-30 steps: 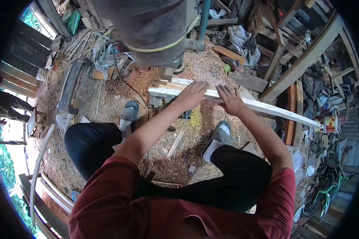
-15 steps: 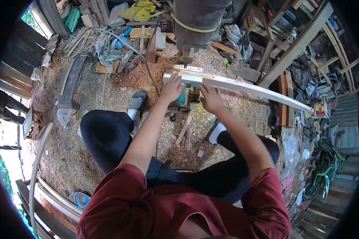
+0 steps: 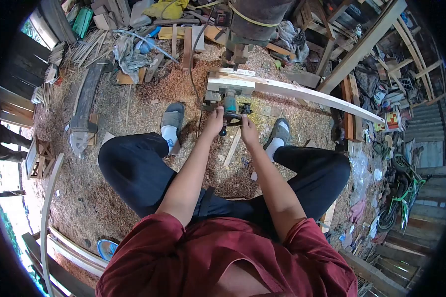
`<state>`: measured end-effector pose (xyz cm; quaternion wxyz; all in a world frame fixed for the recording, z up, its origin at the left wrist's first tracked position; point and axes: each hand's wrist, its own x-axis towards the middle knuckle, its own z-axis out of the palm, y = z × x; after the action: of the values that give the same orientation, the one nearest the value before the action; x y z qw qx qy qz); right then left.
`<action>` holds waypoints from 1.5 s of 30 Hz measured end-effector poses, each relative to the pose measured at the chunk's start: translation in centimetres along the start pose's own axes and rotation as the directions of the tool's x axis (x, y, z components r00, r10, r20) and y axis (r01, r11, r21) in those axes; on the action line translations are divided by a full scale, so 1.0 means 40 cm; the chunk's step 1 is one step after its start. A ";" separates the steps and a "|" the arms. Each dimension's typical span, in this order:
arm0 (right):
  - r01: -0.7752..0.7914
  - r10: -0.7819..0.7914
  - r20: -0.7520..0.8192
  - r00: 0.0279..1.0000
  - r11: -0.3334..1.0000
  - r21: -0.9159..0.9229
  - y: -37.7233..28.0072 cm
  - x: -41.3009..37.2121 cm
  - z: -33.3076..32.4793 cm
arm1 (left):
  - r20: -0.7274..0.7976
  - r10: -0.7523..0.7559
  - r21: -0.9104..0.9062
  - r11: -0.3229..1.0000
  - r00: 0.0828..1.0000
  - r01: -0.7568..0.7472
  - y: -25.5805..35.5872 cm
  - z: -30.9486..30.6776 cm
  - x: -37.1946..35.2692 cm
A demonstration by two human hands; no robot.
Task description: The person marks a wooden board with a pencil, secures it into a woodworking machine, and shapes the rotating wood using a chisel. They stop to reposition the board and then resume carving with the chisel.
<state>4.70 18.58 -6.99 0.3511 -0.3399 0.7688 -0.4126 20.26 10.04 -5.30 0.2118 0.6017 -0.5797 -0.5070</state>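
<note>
The left hand (image 3: 213, 123) and right hand (image 3: 250, 131) grip opposite sides of the black wheel (image 3: 232, 117) on the green vise-like device (image 3: 230, 102). The long wood (image 3: 312, 94) has 1 end there; smooth, even pressure should keep it square.

No lettering, brand, number or sign is legible. The multicoloured label (image 3: 391, 119) on the container (image 3: 401, 123) at right is too small to read, and the dark marks on the left sock (image 3: 170, 136) remain indistinct.
</note>
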 end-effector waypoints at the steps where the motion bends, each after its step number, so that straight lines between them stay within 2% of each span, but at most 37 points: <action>1: -0.001 0.001 -0.003 1.000 1.000 0.000 -0.021 0.000 -0.021 | 0.022 -0.036 0.052 0.998 0.999 0.035 0.013 -0.014 -0.007; 2: 0.040 -0.033 0.047 0.998 0.988 -0.148 -0.042 0.003 -0.049 | 0.027 -0.039 0.054 0.998 0.999 0.037 0.021 -0.033 -0.014; 3: 0.084 -0.055 0.105 0.993 0.953 -0.291 -0.066 0.003 -0.080 | 0.053 0.038 0.047 0.998 0.998 -0.040 0.036 -0.060 -0.023; 4: 0.152 -0.120 0.183 0.976 0.974 -0.170 -0.086 0.014 -0.114 | 0.079 0.114 0.038 0.992 0.990 -0.118 0.043 -0.083 -0.023; 5: 0.200 -0.132 0.222 0.966 0.925 -0.322 -0.101 0.051 -0.150 | 0.100 0.179 -0.055 0.983 0.979 -0.174 0.044 -0.105 -0.006; 6: 0.248 -0.136 0.263 0.955 0.852 -0.462 -0.118 0.087 -0.187 | 0.045 0.194 -0.083 0.978 0.980 -0.190 0.038 -0.118 0.020; 8: 0.409 -0.187 0.399 0.898 0.691 -0.596 -0.224 0.120 -0.279 | -0.012 0.208 -0.108 0.972 0.978 -0.208 0.039 -0.141 0.069; 10: 0.543 -0.244 0.522 0.817 0.630 -0.555 -0.239 0.204 -0.356 | -0.131 0.157 -0.065 0.984 0.979 -0.167 0.048 -0.149 0.099; 11: 0.544 -0.242 0.525 0.816 0.631 -0.554 -0.261 0.226 -0.387 | -0.132 0.154 -0.065 0.984 0.979 -0.163 0.064 -0.142 0.088; 13: 0.576 -0.171 0.594 0.786 0.552 -0.603 -0.322 0.254 -0.442 | -0.163 0.121 -0.316 0.934 0.979 -0.168 0.093 -0.124 0.055; 14: 0.583 -0.174 0.601 0.780 0.552 -0.597 -0.336 0.251 -0.455 | -0.171 0.116 -0.313 0.935 0.978 -0.166 0.084 -0.107 0.045; 16: 0.530 -0.294 0.491 0.820 0.714 -0.458 -0.341 0.239 -0.473 | -0.345 0.166 -0.290 0.917 0.924 -0.273 0.006 -0.048 0.071; 17: 0.539 -0.302 0.497 0.814 0.711 -0.451 -0.323 0.235 -0.472 | -0.356 0.167 -0.286 0.917 0.920 -0.277 -0.025 -0.018 0.074; 19: 0.454 -0.285 0.382 0.879 0.744 -0.490 -0.279 0.227 -0.454 | -0.451 -0.109 -0.646 0.724 0.886 -0.240 -0.088 0.036 0.070; 20: 0.526 -0.334 0.427 0.840 0.691 -0.496 -0.268 0.220 -0.445 | -0.457 -0.112 -0.642 0.728 0.882 -0.240 -0.127 0.057 0.063; 22: 0.560 -0.355 0.448 0.820 0.658 -0.504 -0.304 0.166 -0.427 | -0.340 -0.428 -0.688 0.720 0.837 0.089 -0.176 0.078 0.062; 23: 0.589 -0.372 0.466 0.803 0.621 -0.518 -0.336 0.137 -0.427 | -0.349 -0.426 -0.685 0.724 0.834 0.083 -0.164 0.084 0.054; 25: 0.561 -0.319 0.488 0.813 0.655 -0.507 -0.365 0.112 -0.444 | -0.358 -0.539 -0.720 0.679 0.762 0.142 -0.090 0.102 0.014; 27: 0.591 -0.335 0.502 0.797 0.602 -0.537 -0.346 0.101 -0.462 | -0.378 -0.485 -0.675 0.728 0.789 0.124 -0.032 0.099 -0.025; 29: 0.607 -0.342 0.517 0.785 0.594 -0.528 -0.313 0.110 -0.479 | -0.442 -0.370 -0.696 0.716 0.817 -0.052 -0.017 0.105 -0.011; 30: 0.633 -0.355 0.538 0.764 0.575 -0.519 -0.305 0.116 -0.487 | -0.441 -0.325 -0.698 0.710 0.837 -0.092 -0.094 0.108 0.037; 33: 0.639 -0.367 0.536 0.760 0.570 -0.516 -0.301 0.100 -0.501 | -0.453 -0.276 -0.670 0.733 0.848 -0.120 -0.095 0.075 0.044; 34: 0.638 -0.368 0.534 0.761 0.573 -0.514 -0.302 0.095 -0.503 | -0.430 -0.173 -0.629 0.762 0.886 -0.156 -0.109 0.056 0.044; 38: 0.644 -0.339 0.564 0.753 0.553 -0.529 -0.306 0.068 -0.508 | -0.465 -0.188 -0.595 0.790 0.865 -0.148 -0.095 0.071 0.022; 41: 0.666 -0.333 0.598 0.729 0.545 -0.509 -0.273 0.070 -0.509 | -0.434 -0.230 -0.632 0.767 0.871 -0.112 -0.123 0.090 0.032; 45: 0.688 -0.333 0.624 0.707 0.529 -0.498 -0.268 0.064 -0.513 | -0.416 -0.224 -0.690 0.710 0.881 -0.145 -0.077 0.083 0.008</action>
<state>-10.97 20.02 10.17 0.2217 -0.7488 0.6191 -0.0826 18.87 11.58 -9.32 0.5472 0.5921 -0.2596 -0.5317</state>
